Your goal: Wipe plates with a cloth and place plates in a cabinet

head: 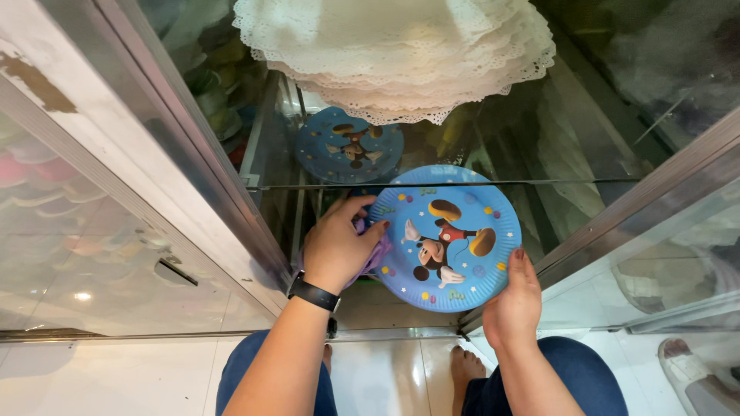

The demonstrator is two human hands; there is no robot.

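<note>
A: Where's the blue paper plate [447, 235] relative to each grip?

B: Between both hands, face up, just inside the open glass cabinet. Right hand [512, 296] pinches the rim at the plate's near-right edge, thumb on top, fingers underneath. Left hand [337, 245] sits at the left rim, fingers curled onto a purple cloth [375, 258] pressed against the plate's edge.

A: Long axis?

B: None, it's round. Printed cartoon figure runs roughly along the diagonal, head toward the near-left.

A: Which hand is nearer?

B: Both touching. Right has the actual hold on the plate; left is clamped on the cloth and only meets the rim through it, as far as I can tell.

A: Anything obscured?

B: Underside fingers of the right hand are hidden by the plate. A second blue plate [348, 145] shows further in, could be a reflection in the glass, can't tell. Stack of white lace doilies [393, 54] above is cut off at the top. Cabinet's metal frame [193, 177] on the left; glare blurs what's behind the panes.
</note>
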